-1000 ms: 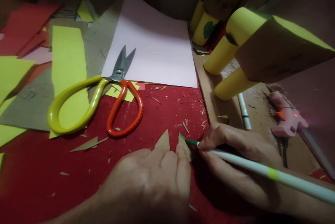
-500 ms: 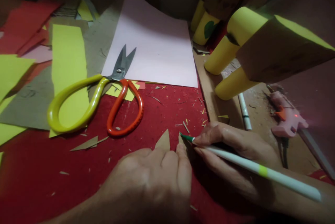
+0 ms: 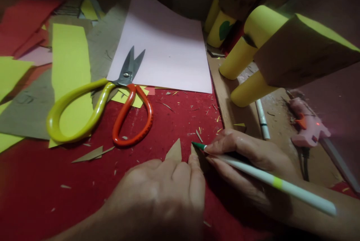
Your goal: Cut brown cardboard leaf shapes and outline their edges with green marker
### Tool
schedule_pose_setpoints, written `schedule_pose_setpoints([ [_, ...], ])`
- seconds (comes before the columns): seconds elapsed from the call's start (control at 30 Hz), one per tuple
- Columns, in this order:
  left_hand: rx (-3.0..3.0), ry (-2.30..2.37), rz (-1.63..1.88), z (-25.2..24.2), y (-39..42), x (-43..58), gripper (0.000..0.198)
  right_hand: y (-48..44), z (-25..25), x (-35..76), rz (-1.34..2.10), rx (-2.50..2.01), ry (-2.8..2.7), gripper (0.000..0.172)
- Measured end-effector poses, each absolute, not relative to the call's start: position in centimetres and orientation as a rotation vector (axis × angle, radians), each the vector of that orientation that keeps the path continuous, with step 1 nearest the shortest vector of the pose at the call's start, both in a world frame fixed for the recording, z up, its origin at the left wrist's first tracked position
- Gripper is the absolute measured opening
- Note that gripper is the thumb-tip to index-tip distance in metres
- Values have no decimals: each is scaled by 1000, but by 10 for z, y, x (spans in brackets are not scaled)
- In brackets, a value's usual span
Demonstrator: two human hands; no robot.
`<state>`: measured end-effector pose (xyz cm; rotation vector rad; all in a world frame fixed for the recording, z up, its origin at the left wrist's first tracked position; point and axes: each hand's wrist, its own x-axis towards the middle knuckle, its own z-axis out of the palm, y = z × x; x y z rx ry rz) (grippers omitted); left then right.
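Observation:
My right hand (image 3: 247, 166) pinches a white felt-tip pen (image 3: 247, 167) with a green tip and a yellow-green band. The tip touches the point of a small brown cardboard piece (image 3: 194, 150). My left hand (image 3: 168, 188), fingers bent and close together, presses the cardboard down on the red surface. A second pointed cardboard tip (image 3: 174, 151) sticks out past its knuckles; whether both points belong to one piece is hidden. Ahead on the left lie scissors (image 3: 126, 79) with one yellow and one orange handle, blades slightly apart.
A pale pink sheet (image 3: 165, 53) lies behind the scissors. Yellow paper (image 3: 70, 57), red paper (image 3: 28, 23) and cardboard are piled left. Yellow tubes (image 3: 250, 87) joined to a cardboard box (image 3: 303, 53) stand right, near a pink glue gun (image 3: 309, 124) and another pen (image 3: 262, 119). Scraps litter the red surface.
The pen has shifted slightly left, its tip still at the cardboard point. My left hand stays pressed in place. The scissors and papers appear a little further left as the view moves slightly.

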<state>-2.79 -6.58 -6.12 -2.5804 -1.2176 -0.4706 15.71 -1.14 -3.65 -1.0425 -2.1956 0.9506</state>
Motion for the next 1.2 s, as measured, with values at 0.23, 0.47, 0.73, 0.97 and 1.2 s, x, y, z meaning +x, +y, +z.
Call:
schedule_pose_setpoints([
  [0.23,-2619,-1237,-424,-60,-68,-27,40,-7,-39,159,915,-953,-2223,9],
  [0.47,-2592,-1263,-469,-61,-67,-27,40,-9,-38,161,893,-975,-2218,13],
  [0.73,-2644,-1288,-436,-54,-68,-28,40,-10,-37,160,953,-994,-2189,11],
  [0.97,-2600,-1268,-527,-62,-66,-28,38,-9,-37,161,890,-979,-2226,10],
  [1.2,-2635,-1262,-480,-59,-66,-28,34,-15,-30,165,849,-1069,-2205,12],
])
